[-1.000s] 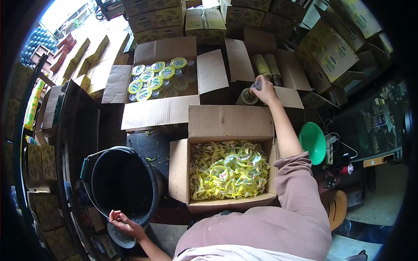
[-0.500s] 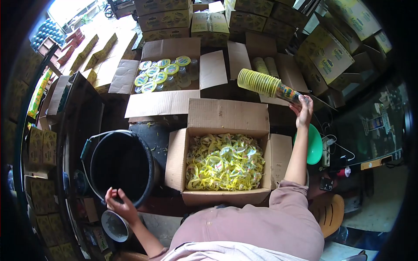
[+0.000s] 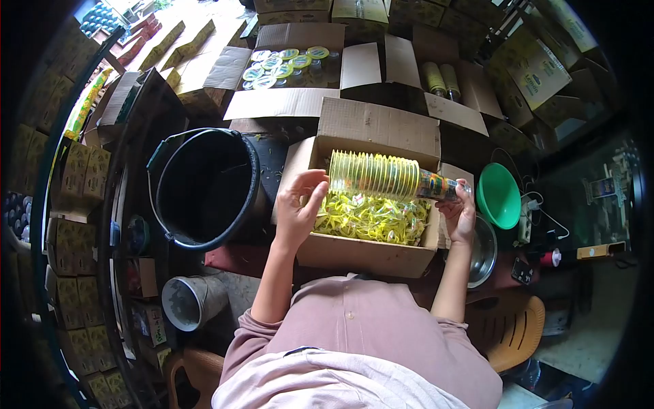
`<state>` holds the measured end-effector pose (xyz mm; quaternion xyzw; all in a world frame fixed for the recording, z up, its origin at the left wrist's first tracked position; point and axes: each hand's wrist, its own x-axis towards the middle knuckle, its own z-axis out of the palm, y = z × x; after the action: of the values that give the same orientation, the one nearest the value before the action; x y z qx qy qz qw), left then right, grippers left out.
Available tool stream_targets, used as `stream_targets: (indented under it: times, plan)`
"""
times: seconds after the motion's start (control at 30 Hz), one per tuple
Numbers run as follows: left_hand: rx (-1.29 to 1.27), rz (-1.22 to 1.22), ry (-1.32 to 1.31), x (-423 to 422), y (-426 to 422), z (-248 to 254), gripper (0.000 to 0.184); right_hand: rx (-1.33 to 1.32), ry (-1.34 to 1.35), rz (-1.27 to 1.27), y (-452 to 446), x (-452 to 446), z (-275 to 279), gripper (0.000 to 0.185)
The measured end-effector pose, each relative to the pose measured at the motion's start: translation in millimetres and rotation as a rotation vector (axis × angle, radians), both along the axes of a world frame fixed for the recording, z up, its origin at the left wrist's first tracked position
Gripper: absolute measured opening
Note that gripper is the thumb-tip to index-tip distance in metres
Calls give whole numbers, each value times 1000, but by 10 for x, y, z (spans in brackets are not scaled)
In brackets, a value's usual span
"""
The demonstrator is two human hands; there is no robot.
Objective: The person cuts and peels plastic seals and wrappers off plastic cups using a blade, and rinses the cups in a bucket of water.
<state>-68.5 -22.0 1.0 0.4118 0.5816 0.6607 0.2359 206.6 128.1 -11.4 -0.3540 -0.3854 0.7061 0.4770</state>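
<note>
While the right hand [image 3: 460, 213] has its fingers closed around the narrow end of a stack of cups [image 3: 375, 175], held sideways above a cardboard box [image 3: 368, 256] of yellow strips [image 3: 371, 218], the left hand [image 3: 298, 210] is raised at the rim end, its fingers parted and curved. Whether they touch it is unclear. A dark bucket [image 3: 256, 178] stands left of the box, a green bowl [image 3: 499, 196] right of it

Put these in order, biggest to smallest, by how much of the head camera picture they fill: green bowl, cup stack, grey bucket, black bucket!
1. Black bucket
2. Cup stack
3. Grey bucket and green bowl: they look too alike to rank.
</note>
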Motion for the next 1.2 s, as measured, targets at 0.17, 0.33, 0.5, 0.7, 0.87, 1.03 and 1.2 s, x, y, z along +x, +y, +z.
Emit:
stream_targets:
  times: [0.17,0.33,0.5,0.7,0.87,1.03,1.2]
  plan:
    - [-82,-12,105,72,-45,7,17,0,16,2,-78,77,-60,28]
    - [-18,15,218,72,-16,54,18,-15,52,-31,-112,43,-19,28]
    - [39,35,460,59,1,208,24,-37,72,-42,-143,19,30,26]
    - [10,-24,607,46,-15,257,21,-21,78,-40,-156,2,61,26]
    - [25,-27,618,37,-6,247,20,5,63,-30,-153,19,55,27]
    - [13,-21,615,39,-11,236,19,8,65,-29,-164,18,66,27]
    - [-15,-6,630,26,0,215,18,0,62,-50,-195,-25,90,23]
